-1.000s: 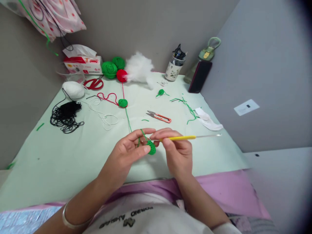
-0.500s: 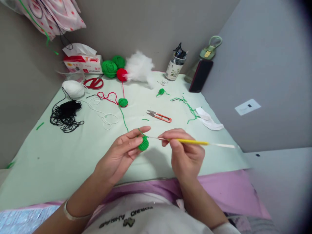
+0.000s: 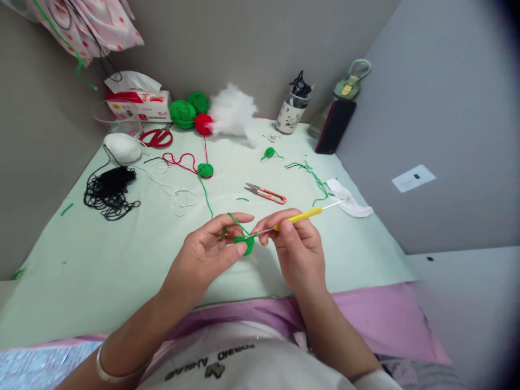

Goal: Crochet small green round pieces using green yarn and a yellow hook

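Note:
My left hand (image 3: 203,248) pinches a small green crochet piece (image 3: 247,245) between thumb and fingers. Green yarn (image 3: 238,222) passes over its raised index finger down to the piece. In my right hand (image 3: 298,244) is a crochet hook with a yellow handle (image 3: 303,216), gripped like a pen. The hook's thin metal tip lies at the top edge of the green piece; whether it is inside a stitch I cannot tell. A strand leads from behind my left hand to a small green yarn ball (image 3: 205,170).
Orange thread snips (image 3: 266,193) lie beyond my hands. Black yarn (image 3: 109,192), a white yarn ball (image 3: 122,147) and red scissors (image 3: 156,138) are at left. Stuffing (image 3: 233,114) and green yarn balls (image 3: 182,114) stand at the back; a phone (image 3: 335,127) leans against a bottle (image 3: 347,86) at right.
My right hand has moved left, close to my left hand, and the hook now slants with its handle end raised. The green piece has turned and shifted slightly right in my left fingers.

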### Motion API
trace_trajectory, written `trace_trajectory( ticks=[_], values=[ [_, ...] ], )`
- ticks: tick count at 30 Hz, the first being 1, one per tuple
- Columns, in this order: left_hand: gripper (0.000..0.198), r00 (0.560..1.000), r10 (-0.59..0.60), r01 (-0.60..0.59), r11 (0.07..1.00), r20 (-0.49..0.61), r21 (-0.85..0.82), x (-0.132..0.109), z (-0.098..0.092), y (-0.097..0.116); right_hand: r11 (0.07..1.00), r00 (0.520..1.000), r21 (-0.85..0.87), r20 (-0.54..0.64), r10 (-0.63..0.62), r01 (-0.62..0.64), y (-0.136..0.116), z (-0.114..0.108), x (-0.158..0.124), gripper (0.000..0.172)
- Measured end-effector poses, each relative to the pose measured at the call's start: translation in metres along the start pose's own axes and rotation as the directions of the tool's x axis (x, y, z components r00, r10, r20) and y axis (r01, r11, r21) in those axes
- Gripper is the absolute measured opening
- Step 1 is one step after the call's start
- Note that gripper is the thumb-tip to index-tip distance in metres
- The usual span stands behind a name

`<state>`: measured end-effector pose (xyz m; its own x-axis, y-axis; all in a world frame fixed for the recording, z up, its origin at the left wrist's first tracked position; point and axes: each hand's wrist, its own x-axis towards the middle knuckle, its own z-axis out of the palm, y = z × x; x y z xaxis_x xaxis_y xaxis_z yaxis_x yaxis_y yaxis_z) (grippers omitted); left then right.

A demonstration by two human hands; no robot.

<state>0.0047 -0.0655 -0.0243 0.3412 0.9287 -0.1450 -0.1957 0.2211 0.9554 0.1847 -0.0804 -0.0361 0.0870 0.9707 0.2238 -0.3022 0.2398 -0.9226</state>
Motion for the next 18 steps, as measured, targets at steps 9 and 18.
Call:
trace_trajectory(
  ticks=[9, 18],
  values=[
    [0.031, 0.986, 0.117, -0.089, 0.972, -0.116, 0.217, -0.003, 0.006, 0.001, 0.683, 0.869, -0.538, 0.274, -0.412, 0.494, -0.011, 0.003, -0.009, 0.020],
    [0.045, 0.969, -0.199, 0.241, 0.890, 0.146, -0.387, 0.004, 0.006, 0.003, 0.600, 0.824, -0.591, 0.222, -0.522, 0.539, -0.003, 0.002, -0.012, 0.027]
  ],
)
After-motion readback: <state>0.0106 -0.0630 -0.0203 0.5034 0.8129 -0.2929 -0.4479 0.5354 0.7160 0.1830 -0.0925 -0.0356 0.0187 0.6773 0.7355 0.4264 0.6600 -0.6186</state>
